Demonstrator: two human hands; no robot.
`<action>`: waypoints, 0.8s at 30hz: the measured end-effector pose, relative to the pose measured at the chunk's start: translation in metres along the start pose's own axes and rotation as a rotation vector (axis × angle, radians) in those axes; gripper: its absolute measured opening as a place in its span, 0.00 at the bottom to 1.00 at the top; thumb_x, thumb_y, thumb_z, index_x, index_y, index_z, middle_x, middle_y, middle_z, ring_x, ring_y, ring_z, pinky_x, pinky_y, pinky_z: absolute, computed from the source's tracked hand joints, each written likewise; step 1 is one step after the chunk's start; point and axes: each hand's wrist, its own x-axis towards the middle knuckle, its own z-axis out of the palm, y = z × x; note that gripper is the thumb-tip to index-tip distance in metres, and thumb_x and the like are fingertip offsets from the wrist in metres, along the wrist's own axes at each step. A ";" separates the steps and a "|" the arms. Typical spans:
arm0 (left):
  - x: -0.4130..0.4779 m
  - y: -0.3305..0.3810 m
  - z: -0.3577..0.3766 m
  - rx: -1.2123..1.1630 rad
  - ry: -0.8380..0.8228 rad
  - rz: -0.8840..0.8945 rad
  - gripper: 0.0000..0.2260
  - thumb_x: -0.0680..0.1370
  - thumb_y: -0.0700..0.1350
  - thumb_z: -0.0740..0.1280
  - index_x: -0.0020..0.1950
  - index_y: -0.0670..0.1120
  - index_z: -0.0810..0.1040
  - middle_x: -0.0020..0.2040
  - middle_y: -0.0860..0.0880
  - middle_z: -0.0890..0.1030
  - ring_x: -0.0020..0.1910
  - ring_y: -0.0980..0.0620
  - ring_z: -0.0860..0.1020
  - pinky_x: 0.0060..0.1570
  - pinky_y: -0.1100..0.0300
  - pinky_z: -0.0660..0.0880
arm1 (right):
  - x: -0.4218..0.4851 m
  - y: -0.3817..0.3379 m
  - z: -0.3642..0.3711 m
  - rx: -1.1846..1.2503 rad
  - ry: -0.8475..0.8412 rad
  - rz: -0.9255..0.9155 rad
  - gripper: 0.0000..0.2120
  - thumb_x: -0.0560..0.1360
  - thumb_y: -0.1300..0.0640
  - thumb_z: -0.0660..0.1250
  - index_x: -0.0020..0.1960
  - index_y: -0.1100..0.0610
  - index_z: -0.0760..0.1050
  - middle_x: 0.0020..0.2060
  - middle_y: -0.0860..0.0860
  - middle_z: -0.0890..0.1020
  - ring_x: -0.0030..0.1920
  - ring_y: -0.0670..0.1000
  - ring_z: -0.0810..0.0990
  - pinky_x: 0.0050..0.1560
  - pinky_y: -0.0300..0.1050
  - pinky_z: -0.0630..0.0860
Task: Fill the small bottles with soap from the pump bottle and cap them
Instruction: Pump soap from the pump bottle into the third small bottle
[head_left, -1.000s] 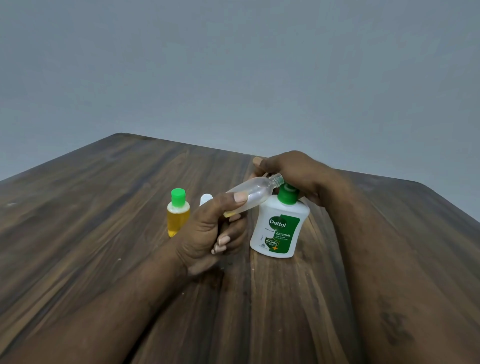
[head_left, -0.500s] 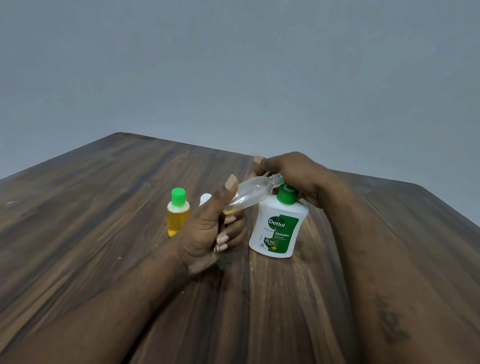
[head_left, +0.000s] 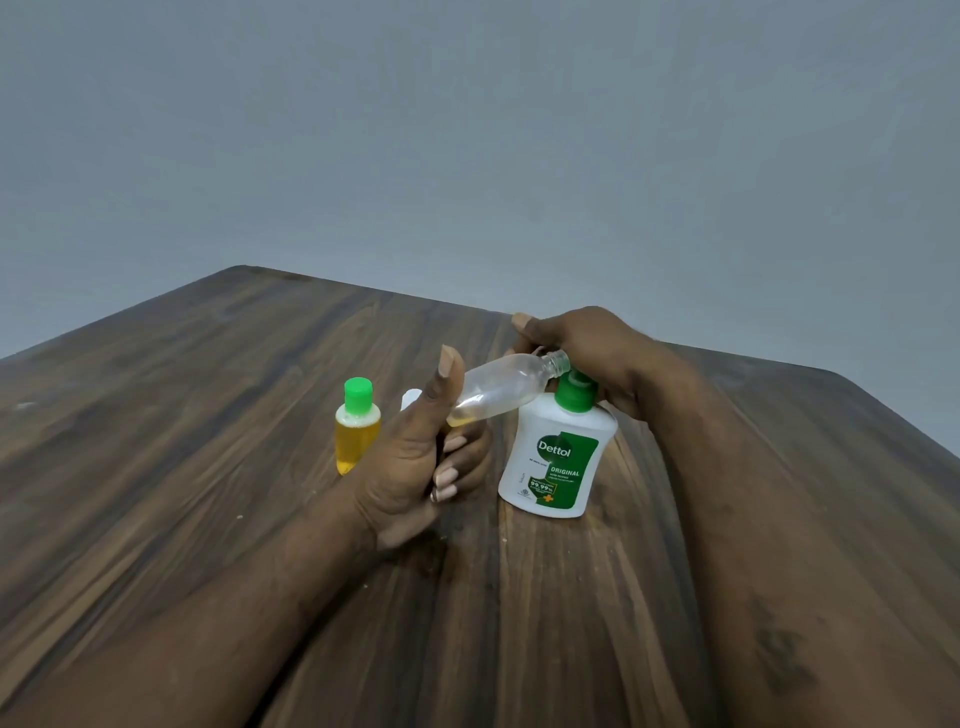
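Note:
A white Dettol pump bottle with a green pump stands mid-table. My right hand lies over its pump head, fingers curled round it. My left hand grips the base of a small clear bottle, tilted with its open neck at the pump spout; my thumb sticks up off it. A little yellow soap lies in its lower end. A small bottle full of yellow soap, capped green, stands to the left. A white cap peeks out behind my left hand.
The wooden table stretches left and toward me, its far edge meeting a plain grey wall. Both my forearms lie across the near part of the table.
My left thumb has lifted off the small clear bottle and now points up. The bottles and my right hand have stayed in place.

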 end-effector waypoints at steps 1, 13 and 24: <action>0.001 -0.001 -0.001 -0.001 0.006 -0.004 0.33 0.56 0.74 0.77 0.37 0.49 0.68 0.25 0.49 0.60 0.20 0.58 0.60 0.23 0.64 0.56 | 0.001 0.001 0.000 -0.004 0.008 0.008 0.22 0.83 0.42 0.64 0.50 0.60 0.85 0.53 0.61 0.86 0.44 0.55 0.81 0.50 0.54 0.77; 0.003 -0.005 -0.004 0.016 -0.049 0.027 0.31 0.62 0.75 0.73 0.40 0.50 0.64 0.30 0.42 0.53 0.20 0.57 0.58 0.24 0.63 0.54 | -0.003 -0.007 -0.005 -0.046 0.010 -0.070 0.22 0.84 0.43 0.63 0.45 0.58 0.85 0.38 0.51 0.82 0.40 0.52 0.77 0.45 0.49 0.73; 0.004 -0.005 -0.003 0.048 -0.041 0.026 0.33 0.60 0.75 0.74 0.35 0.49 0.64 0.29 0.42 0.53 0.21 0.56 0.56 0.26 0.60 0.52 | -0.003 -0.007 -0.006 -0.074 0.025 -0.060 0.24 0.84 0.42 0.62 0.52 0.62 0.84 0.38 0.51 0.81 0.40 0.52 0.77 0.46 0.49 0.73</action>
